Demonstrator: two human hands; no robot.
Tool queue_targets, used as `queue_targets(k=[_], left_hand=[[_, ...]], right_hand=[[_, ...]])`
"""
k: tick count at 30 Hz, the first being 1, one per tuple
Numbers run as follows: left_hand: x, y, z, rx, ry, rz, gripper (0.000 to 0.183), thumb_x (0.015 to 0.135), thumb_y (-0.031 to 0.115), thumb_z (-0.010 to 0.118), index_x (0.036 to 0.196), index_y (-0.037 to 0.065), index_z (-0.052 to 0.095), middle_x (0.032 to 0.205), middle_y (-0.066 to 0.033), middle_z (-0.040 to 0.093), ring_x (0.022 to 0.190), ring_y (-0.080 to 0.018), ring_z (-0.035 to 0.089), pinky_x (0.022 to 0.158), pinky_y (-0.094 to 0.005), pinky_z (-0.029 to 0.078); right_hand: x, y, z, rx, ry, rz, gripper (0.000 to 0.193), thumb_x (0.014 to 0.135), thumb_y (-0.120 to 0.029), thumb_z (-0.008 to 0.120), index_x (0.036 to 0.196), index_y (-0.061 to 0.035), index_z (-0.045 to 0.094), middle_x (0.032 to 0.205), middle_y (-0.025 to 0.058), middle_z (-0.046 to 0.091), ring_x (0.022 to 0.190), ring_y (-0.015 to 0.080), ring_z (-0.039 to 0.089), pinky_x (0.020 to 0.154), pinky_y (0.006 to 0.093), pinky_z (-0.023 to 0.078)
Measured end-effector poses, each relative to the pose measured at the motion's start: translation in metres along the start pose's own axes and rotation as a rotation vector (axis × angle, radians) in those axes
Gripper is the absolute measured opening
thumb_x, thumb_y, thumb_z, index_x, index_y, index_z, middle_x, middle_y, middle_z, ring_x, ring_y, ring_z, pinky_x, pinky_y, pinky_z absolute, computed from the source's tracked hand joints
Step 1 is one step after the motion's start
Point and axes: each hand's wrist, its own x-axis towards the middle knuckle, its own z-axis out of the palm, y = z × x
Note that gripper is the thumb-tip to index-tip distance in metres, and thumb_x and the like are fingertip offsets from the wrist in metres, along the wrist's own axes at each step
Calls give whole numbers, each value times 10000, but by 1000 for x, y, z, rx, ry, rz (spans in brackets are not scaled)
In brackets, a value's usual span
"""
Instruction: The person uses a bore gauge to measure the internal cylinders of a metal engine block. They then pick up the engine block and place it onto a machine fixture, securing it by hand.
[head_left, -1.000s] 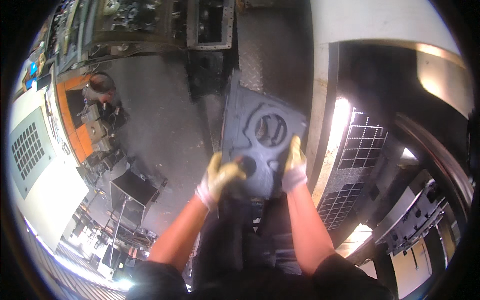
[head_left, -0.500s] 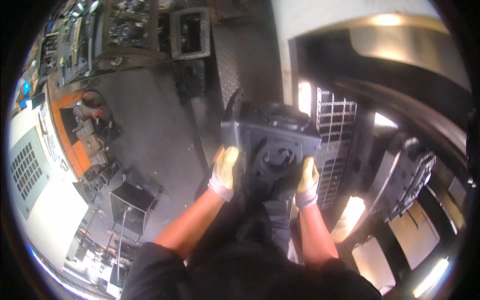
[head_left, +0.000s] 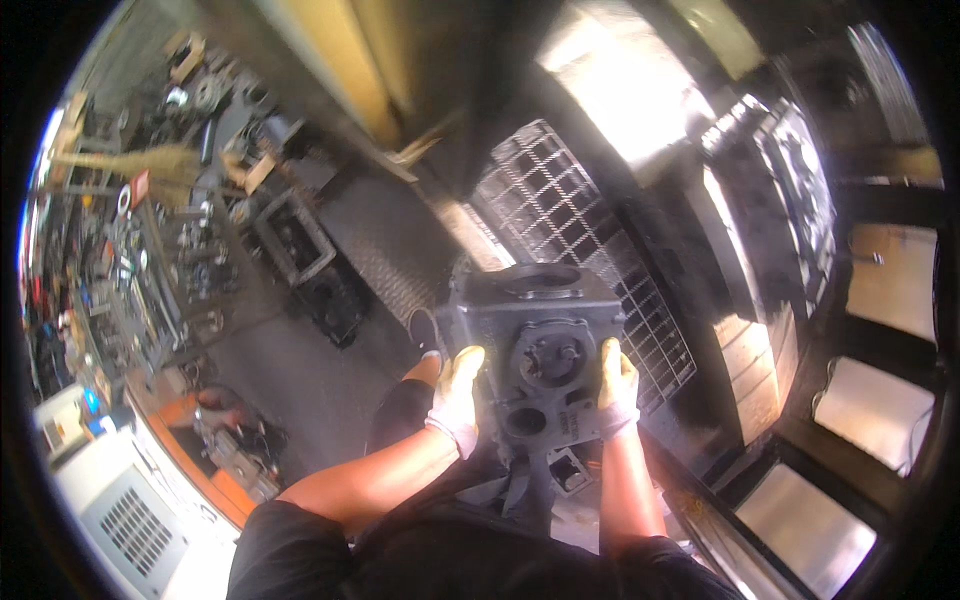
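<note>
Between my two hands I carry a dark grey, box-shaped metal housing, which looks like a cast gearbox case. A large round opening shows on its top, and a recessed round port and a smaller hole on the side facing me. My left hand, in a pale yellow and white work glove, grips the left side. Gloved the same way, my right hand clasps the right side. The fingers of both hands are partly hidden behind the housing, which is held off the floor in front of my body.
A metal grating lies just beyond the housing inside a dark machine enclosure. Pale panels line the right. At left stand a bench with tools and parts, an open rectangular frame and a white cabinet. Tread plate covers part of the floor.
My view has turned to the right, toward the grating and the machine enclosure. The housing stays between both hands and has come along with me; its side ports now show more clearly.
</note>
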Motion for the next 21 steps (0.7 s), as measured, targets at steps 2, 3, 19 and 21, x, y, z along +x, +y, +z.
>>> queue_targets(k=[2, 3, 19, 21], left_hand=[[6, -25, 15, -82, -97, -137, 330, 1022, 353, 697, 1234, 103, 672, 1128, -4, 674, 1051, -153, 638, 924, -333, 537], [-7, -26, 38, -80, -112, -184, 331, 1016, 362, 701, 1227, 108, 673, 1123, -4, 673, 1046, -157, 640, 922, -339, 543], [-146, -105, 299, 180, -366, -482, 635, 1037, 546, 622, 1484, 102, 544, 1408, -124, 644, 1295, -328, 618, 1134, -515, 501], [-141, -106, 322, 190, -423, -485, 640, 1045, 558, 586, 1497, 106, 546, 1437, -129, 644, 1334, -333, 605, 1152, -529, 483]], right_hand=[[5, 11, -31, 45, 78, 27, 495, 1080, -453, 641, 998, 23, 749, 867, -21, 652, 800, 88, 505, 718, 273, 429], [1, 6, -52, 78, 98, 33, 504, 1076, -459, 647, 1020, 30, 755, 881, -12, 665, 811, 90, 517, 732, 272, 439], [-36, -42, -327, 136, 376, -41, 615, 1082, -526, 586, 968, 60, 738, 817, 23, 669, 757, 112, 520, 677, 313, 446], [-25, -62, -339, 128, 403, -65, 606, 1078, -522, 598, 920, 49, 721, 780, 3, 639, 733, 103, 488, 648, 312, 416]])
